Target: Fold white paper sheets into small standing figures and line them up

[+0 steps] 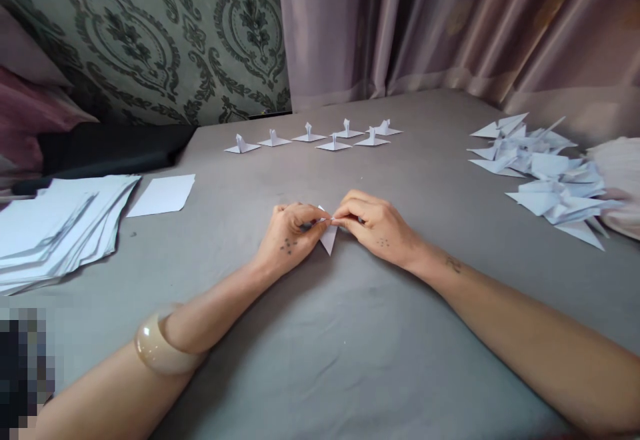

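Between my two hands is a small piece of folded white paper (329,240), its pointed end facing down toward me. My left hand (289,232) pinches it from the left between thumb and fingers. From the right, my right hand (373,223) pinches the same paper near its upper middle, fingertips close to those of the left. The fingers cover much of the folds. Beyond the hands, several small folded paper figures (333,143) stand in loose rows on the grey cloth (380,333).
At left lies a stack of white paper sheets (65,220), with a single sheet (163,195) beside it. Several larger folded paper pieces (550,167) are heaped at right. A black cloth (115,147) lies far left; curtains (340,33) hang behind.
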A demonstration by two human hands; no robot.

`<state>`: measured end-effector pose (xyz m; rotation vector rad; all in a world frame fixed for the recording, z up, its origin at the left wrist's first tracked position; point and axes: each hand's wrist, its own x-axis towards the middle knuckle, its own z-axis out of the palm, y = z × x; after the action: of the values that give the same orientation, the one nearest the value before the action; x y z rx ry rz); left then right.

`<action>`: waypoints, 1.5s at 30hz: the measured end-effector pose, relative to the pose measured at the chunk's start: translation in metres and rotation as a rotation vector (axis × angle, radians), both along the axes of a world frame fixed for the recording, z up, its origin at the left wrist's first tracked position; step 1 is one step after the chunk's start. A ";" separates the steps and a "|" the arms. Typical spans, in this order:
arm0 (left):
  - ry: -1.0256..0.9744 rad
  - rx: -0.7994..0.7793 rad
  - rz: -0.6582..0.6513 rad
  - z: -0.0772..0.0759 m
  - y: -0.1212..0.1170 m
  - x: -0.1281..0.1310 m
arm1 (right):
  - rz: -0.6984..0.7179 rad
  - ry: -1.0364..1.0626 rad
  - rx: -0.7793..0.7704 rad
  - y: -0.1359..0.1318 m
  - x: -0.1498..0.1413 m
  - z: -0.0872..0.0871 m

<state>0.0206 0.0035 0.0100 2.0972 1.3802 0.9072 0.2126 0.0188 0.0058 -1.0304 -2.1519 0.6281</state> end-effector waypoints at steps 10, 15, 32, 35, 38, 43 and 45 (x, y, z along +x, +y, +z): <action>0.057 -0.022 0.032 -0.003 0.001 -0.004 | -0.133 -0.080 -0.092 0.002 0.002 -0.006; 0.079 -0.011 0.064 -0.002 0.000 -0.002 | -0.141 -0.059 -0.125 0.000 0.001 -0.003; 0.228 -0.089 0.553 -0.002 0.048 -0.016 | -0.348 0.059 -0.233 0.019 -0.007 -0.009; 0.250 -0.043 0.624 0.002 0.085 -0.016 | -0.332 0.048 -0.220 0.019 -0.006 -0.009; 0.258 -0.025 0.660 0.003 0.119 -0.011 | -0.301 0.041 -0.222 0.019 -0.004 -0.010; 0.274 -0.022 0.687 -0.006 0.148 -0.005 | -0.266 0.025 -0.228 0.017 -0.003 -0.009; 0.282 -0.016 0.660 -0.011 0.152 -0.005 | -0.261 0.016 -0.217 0.016 -0.003 -0.009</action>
<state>0.0155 0.1558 -0.0013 1.8177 2.2921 0.8396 0.2097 0.0347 -0.0032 -1.3902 -1.9213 0.7502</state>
